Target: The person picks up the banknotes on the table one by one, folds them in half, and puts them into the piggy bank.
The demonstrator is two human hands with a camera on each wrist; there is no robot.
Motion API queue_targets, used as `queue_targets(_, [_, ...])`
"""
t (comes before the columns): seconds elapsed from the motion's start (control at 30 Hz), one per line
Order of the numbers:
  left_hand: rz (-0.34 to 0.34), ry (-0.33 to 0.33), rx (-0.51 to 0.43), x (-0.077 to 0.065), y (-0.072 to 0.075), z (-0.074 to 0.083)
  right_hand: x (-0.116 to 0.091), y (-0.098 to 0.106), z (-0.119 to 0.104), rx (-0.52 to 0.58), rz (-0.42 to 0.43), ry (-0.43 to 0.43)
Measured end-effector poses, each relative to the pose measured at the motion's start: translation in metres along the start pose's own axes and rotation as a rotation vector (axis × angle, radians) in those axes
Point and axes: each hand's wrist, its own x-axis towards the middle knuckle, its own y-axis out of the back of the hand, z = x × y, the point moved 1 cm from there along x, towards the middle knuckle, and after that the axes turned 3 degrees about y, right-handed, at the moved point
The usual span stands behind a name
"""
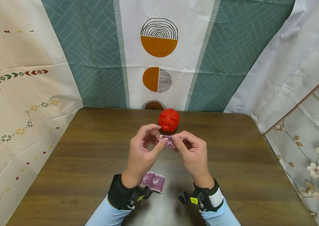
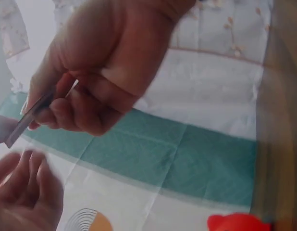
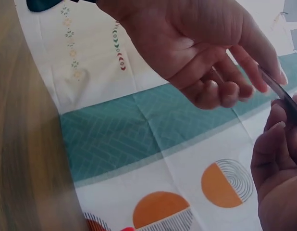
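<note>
A small purple banknote (image 1: 170, 143), apparently folded, spans the gap between both hands above the table. My left hand (image 1: 143, 150) pinches its left end, thumb lying on the near face. Thumb and fingers of my right hand (image 1: 194, 152) grip the other end. In the left wrist view the banknote (image 2: 30, 115) shows edge-on as a thin strip. Just beyond the fingers stands a red piggy bank (image 1: 169, 120), its slot on top. More purple banknote paper (image 1: 157, 183), creased, lies on the table beside my left wrist, which partly hides it.
The brown wooden table (image 1: 241, 157) reaches back to a patterned curtain (image 1: 159, 62). Cream cloth (image 1: 23, 119) hangs along the left side, and floral cloth (image 1: 314, 150) along the right. Both wrists wear black straps with small cameras.
</note>
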Motion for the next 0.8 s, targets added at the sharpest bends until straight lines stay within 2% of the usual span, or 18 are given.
queue_targets(0.13, [-0.095, 0.099, -0.1, -0.0019, -0.0015, 0.0009, -0.0001, 0.0014, -0.0004, -0.003, -0.011, -0.01])
queue_targets(0.23, [-0.116, 0.11, -0.122, -0.0032, -0.0027, 0.0003, 0.0, 0.0012, -0.0001, 0.001, -0.013, -0.007])
queue_targets(0.6, [-0.125, 0.046, -0.12, -0.0038, -0.0041, -0.0002, -0.0002, -0.0034, 0.0012, 0.05, -0.056, 0.041])
queue_targets(0.8, [-0.113, 0.002, -0.087, -0.0029, -0.005, 0.0, -0.0008, -0.0056, 0.0015, 0.038, -0.03, 0.075])
